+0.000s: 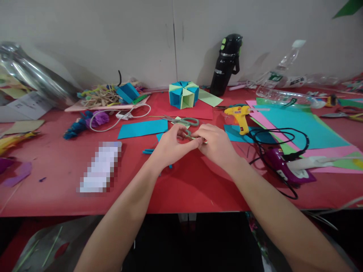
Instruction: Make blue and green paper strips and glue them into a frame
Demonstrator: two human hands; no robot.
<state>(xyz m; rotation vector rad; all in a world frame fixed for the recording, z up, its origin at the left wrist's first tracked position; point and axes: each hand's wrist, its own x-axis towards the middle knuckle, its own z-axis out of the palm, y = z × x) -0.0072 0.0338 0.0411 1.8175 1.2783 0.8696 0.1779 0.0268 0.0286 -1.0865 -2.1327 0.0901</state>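
My left hand [172, 145] and my right hand [214, 142] meet over the middle of the red table. Pinched between their fingertips is a small piece of light green paper [195, 138], mostly hidden by the fingers. Just behind them lies a pair of scissors [188, 121] with grey-green handles. A blue paper rectangle [143, 129] is to the left, and small blue paper pieces [148, 151] lie partly under my left hand. Farther back stands a blue and light green folded-paper ring [183, 95].
A yellow glue gun [239, 117] and a purple glue gun [286, 168] with black cords lie right, near coloured sheets [309, 126]. A black bottle [225, 66] leans at the wall. A phone [100, 166] and a white cable [103, 130] lie left.
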